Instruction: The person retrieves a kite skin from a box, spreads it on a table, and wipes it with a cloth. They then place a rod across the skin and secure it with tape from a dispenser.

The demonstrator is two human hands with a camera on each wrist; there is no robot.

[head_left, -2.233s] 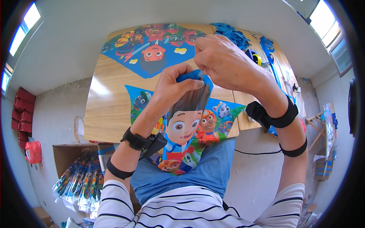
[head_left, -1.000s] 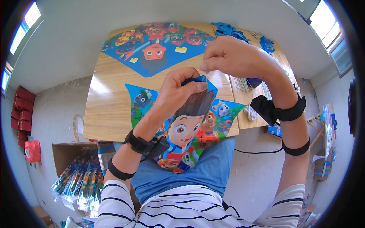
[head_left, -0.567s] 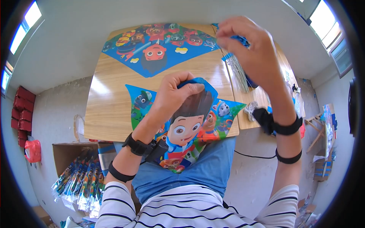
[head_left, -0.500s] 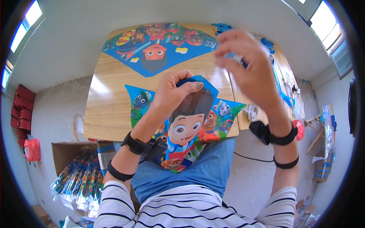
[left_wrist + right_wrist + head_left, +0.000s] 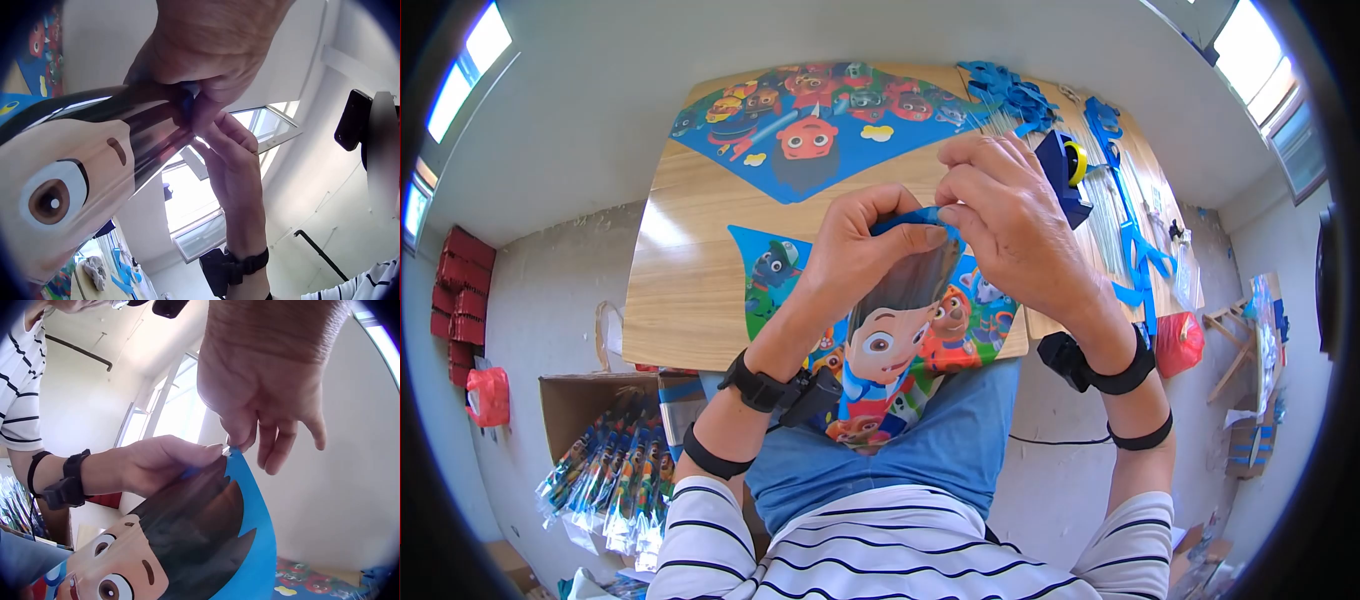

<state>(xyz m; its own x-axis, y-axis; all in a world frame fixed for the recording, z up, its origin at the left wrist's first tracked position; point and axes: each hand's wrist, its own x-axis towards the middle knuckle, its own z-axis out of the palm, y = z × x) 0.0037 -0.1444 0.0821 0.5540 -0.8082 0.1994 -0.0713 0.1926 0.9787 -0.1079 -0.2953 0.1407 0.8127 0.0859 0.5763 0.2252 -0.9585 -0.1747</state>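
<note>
A printed kite sheet (image 5: 890,345) with a large cartoon boy's face lies across the person's lap and the table edge, its tip raised and folded over. My left hand (image 5: 840,245) grips this raised tip, thumb on the near side. My right hand (image 5: 1020,225) is beside it, pinching the blue corner between thumb and index finger, the other fingers loosely spread. In the right wrist view a small shiny clear bit shows at the left thumb (image 5: 212,452), close to the pinched corner. A dark blue tape dispenser (image 5: 1052,165) with a yellow core stands just beyond my right hand.
A second printed sheet (image 5: 850,165) lies at the back of the wooden table (image 5: 680,290). Blue ribbons (image 5: 1005,90) and thin rods (image 5: 1108,205) lie on the right. On the floor at left, a cardboard box (image 5: 565,405) holds several packaged printed bundles (image 5: 625,465).
My right hand went up and right from the sheet's tip towards the dispenser, then came back down and now pinches the corner. My left hand has kept its grip throughout.
</note>
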